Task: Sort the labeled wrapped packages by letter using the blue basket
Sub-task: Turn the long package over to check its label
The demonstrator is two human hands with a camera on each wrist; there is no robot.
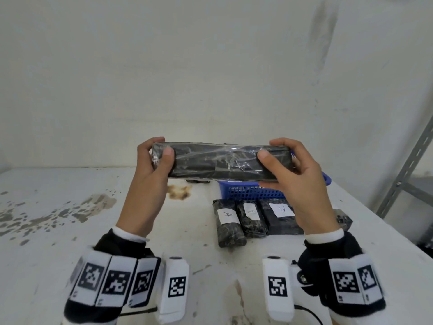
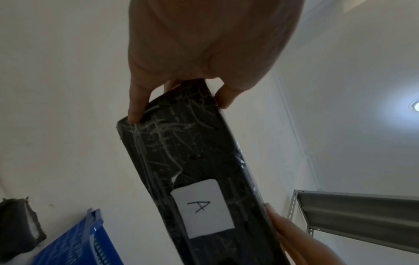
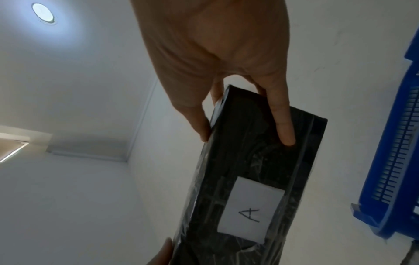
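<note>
The person is holding a long black package (image 1: 220,161) up at chest height, clear above the table, one end in each hand: the left hand (image 1: 152,165) is pinching its left end between thumb in front and fingers curled over the far side, and the right hand (image 1: 293,170) is gripping the other end the same way. I take it the two-handed hold is keeping the long wrapped thing level while it is being turned so its label can be checked; from the head view the plain side is facing the person, and the white label (image 2: 202,208) marked A is showing only on the underside, toward the wrist cameras. The blue basket (image 1: 248,191) is sitting on the table just behind and below the lifted package, partly hidden by it and the right hand. In front of the basket three more wrapped packages are lying side by side, touching: one marked A (image 1: 228,222), a smaller one (image 1: 251,218) whose letter I cannot read, and a wider one marked A (image 1: 281,216), which looks like a sorted row forming. The table (image 1: 70,231) is white, worn and blotched with grey patches and a brown stain (image 1: 179,192). Bare white walls are closing the room in, a grey metal shelf frame (image 1: 407,174) is standing at the right, and a round ceiling light (image 3: 43,12) is glowing overhead.
</note>
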